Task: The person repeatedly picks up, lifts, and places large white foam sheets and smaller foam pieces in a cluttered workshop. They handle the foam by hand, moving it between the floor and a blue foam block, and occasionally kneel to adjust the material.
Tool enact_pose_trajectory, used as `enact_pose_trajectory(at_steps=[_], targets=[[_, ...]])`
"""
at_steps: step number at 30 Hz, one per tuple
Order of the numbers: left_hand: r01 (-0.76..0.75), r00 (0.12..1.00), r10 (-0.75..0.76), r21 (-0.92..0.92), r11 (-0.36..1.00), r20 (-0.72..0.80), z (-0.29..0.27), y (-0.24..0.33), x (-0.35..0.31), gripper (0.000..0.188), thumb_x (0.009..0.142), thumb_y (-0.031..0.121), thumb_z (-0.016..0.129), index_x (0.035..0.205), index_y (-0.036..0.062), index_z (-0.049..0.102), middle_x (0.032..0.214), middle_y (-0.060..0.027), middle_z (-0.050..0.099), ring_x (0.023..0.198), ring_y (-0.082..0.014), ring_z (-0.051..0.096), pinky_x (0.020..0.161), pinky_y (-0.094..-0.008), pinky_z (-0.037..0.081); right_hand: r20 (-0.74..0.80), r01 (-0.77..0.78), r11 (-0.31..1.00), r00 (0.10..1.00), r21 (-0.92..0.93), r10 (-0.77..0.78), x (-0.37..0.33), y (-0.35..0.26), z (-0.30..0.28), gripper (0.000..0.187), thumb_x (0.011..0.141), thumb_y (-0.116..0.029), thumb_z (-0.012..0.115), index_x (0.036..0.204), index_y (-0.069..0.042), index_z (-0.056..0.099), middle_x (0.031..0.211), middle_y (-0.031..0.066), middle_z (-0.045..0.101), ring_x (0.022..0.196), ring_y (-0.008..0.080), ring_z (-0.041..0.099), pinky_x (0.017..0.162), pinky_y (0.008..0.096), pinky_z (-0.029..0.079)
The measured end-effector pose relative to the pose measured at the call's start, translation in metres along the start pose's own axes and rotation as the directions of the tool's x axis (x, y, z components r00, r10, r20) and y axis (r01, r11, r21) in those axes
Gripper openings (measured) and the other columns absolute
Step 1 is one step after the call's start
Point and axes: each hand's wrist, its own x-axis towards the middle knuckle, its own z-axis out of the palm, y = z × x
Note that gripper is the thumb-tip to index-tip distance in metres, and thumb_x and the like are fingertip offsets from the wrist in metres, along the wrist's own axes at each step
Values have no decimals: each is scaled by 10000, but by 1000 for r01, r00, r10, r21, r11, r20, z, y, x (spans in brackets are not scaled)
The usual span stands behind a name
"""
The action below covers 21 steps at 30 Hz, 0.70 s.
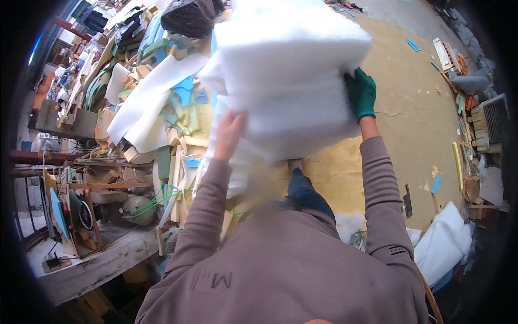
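A thick, folded stack of white fluffy wadding fills the upper middle of the head view, in front of my body. My right hand, in a green glove, grips its right edge, with the fingertips partly sunk into the layers. My bare left hand holds the near left side of the wadding; its fingers are slightly blurred. Loose white folds hang down below and beside the left hand. The underside of the stack is hidden.
A heap of foam offcuts and white sheets lies to the left, beside a cluttered workbench. Tan floor stretches to the right, with blue scraps on it. White sheeting lies at the lower right.
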Motion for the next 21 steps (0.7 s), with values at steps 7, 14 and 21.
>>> enact_pose_trajectory(at_steps=[7,14,21], targets=[[-28,999,30,-123,992,16,-4,8,7,255,1105,192,620,1256,6,706,1106,-3,715,1008,-85,621,910,-279,500,99,-176,971,982,162,162,-1,-12,-9,205,981,-227,731,1025,-35,675,1001,207,694,956,444,645,809,506,513],[116,991,-123,126,985,52,-27,13,-2,305,1052,142,617,1290,-33,695,1209,-59,735,1120,-140,638,1017,-314,487,220,-305,897,945,321,242,-16,2,-11,381,1058,-178,686,1406,-25,671,1235,147,771,1115,241,727,1002,373,538],[278,959,-260,-179,944,116,-34,21,-14,224,991,83,656,1180,-19,717,1068,-62,732,1014,-158,659,922,-336,522,364,-403,845,891,352,273,-28,8,-19,528,1050,-109,696,1538,34,555,1489,144,655,1277,260,647,1102,386,502]])
